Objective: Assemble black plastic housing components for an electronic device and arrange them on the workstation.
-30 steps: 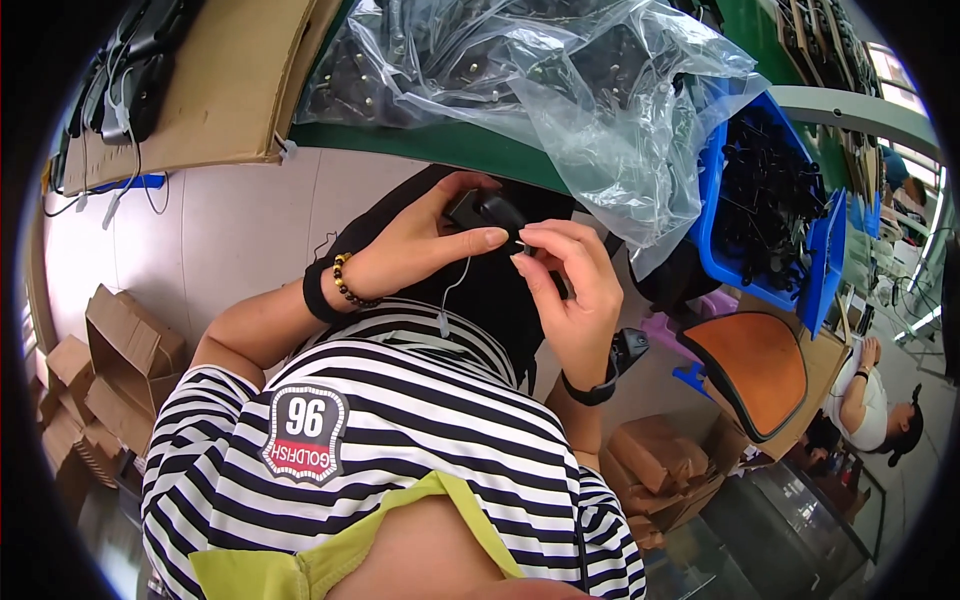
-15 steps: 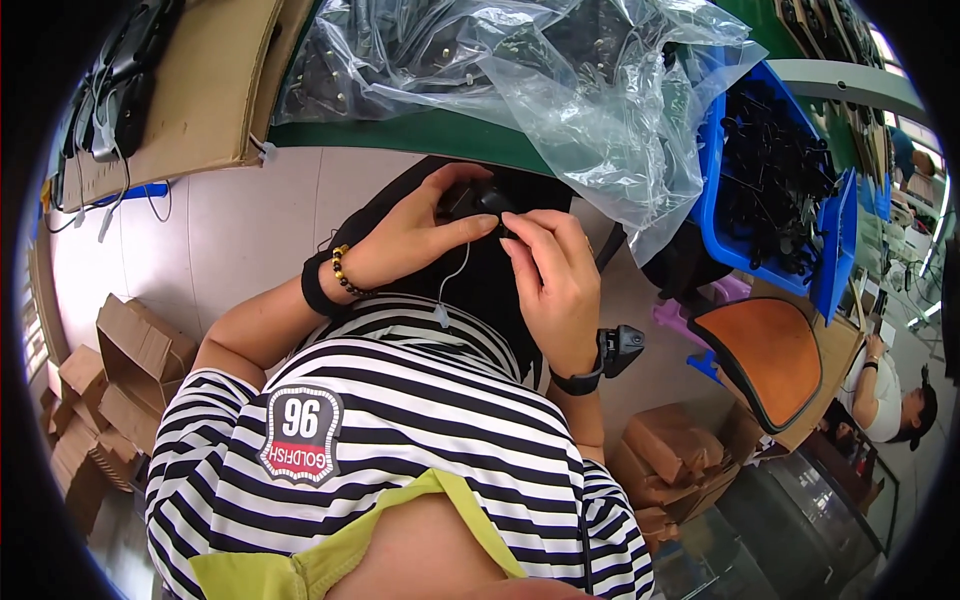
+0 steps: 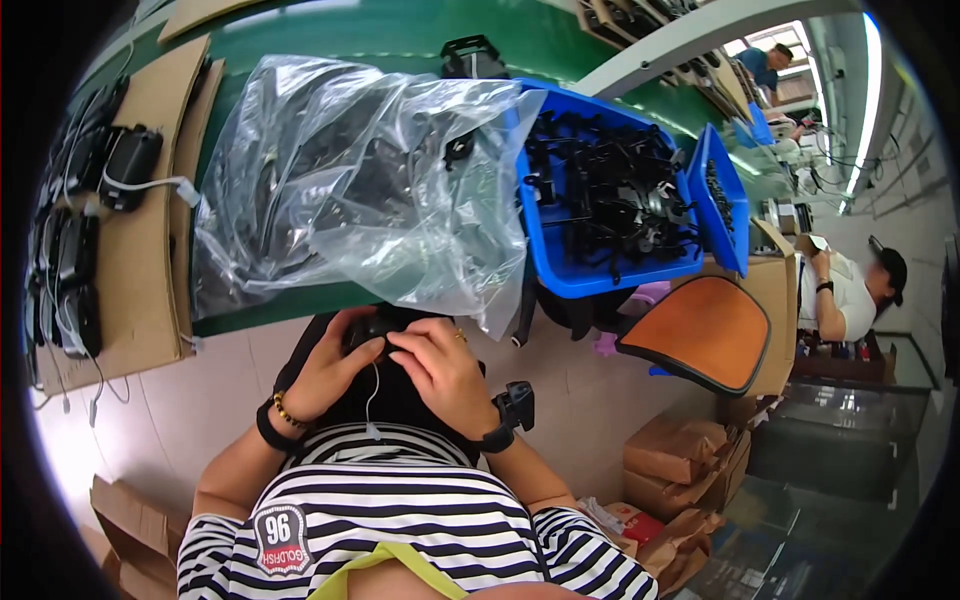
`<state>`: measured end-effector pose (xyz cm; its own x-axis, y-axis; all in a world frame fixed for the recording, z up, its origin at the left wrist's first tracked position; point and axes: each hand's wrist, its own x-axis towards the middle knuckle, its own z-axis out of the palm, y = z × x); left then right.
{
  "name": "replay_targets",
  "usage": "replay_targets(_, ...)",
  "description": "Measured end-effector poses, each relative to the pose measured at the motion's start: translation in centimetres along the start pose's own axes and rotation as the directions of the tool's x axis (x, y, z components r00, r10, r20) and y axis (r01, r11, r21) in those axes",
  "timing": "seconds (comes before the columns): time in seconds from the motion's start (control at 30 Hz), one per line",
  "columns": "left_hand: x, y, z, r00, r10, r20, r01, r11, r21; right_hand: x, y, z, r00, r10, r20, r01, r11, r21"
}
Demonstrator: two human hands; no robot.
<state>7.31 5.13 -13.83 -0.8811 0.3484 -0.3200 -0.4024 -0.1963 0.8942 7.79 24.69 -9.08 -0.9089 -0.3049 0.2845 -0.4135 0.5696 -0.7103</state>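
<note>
My left hand (image 3: pixel 325 375) is wrapped round a small black housing (image 3: pixel 368 328), held low in front of my lap. From the housing hangs a thin grey cable (image 3: pixel 371 400) that ends in a pale plug (image 3: pixel 374 432). My right hand (image 3: pixel 448 378) has its thumb and fingertips pinched together against the housing's right side; whatever lies between them is too small or hidden to make out. Just beyond both hands is the table's edge, where a clear plastic bag (image 3: pixel 370 240) with dark parts inside droops over.
A blue bin (image 3: pixel 600 285) of black clips or brackets stands right of the bag, with a smaller blue tray (image 3: pixel 735 225) beside it. Black cabled units (image 3: pixel 130 168) lie on cardboard at left. An orange-backed chair (image 3: pixel 700 335) and paper-wrapped boxes (image 3: pixel 680 450) are at right. Other people sit farther off.
My view has tilted up and swung, so the table, bag and bin show more fully and my hands appear lower and farther left. Both hands keep the same hold on the housing.
</note>
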Motion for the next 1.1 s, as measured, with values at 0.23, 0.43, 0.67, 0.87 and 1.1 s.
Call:
replay_targets(0.23, 0.5, -0.1, 0.2, 0.999, -0.053, -0.008, 0.053, 0.998, -0.013, 0.3, -0.5, 0.0, 0.994, -0.102, 0.032, 0.106, 0.972, -0.21)
replay_targets(0.43, 0.5, -0.8, -0.5, 0.996, -0.091, 0.022, 0.09, 0.996, 0.019, 0.3, 0.0, 0.3, 0.993, -0.111, 0.045, 0.119, 0.959, -0.258)
replay_targets(0.67, 0.1, 0.0, 0.1, 1.0, -0.018, -0.005, 0.018, 0.999, 0.03, 0.8, -0.3, -1.1, 0.983, -0.149, 0.111, 0.169, 0.967, -0.191)
replay_targets(0.87, -0.1, 0.3, 0.4, 0.999, -0.001, 0.034, -0.004, 0.987, 0.161, 0.9, 0.3, -2.0, 0.971, -0.135, 0.197, 0.176, 0.962, -0.21)
replay_targets(1.1, 0.0, -1.0, -0.6, 0.998, -0.014, 0.063, -0.002, 0.967, 0.253, 0.5, 0.7, -1.7, 0.971, -0.128, 0.203, 0.188, 0.931, -0.313)
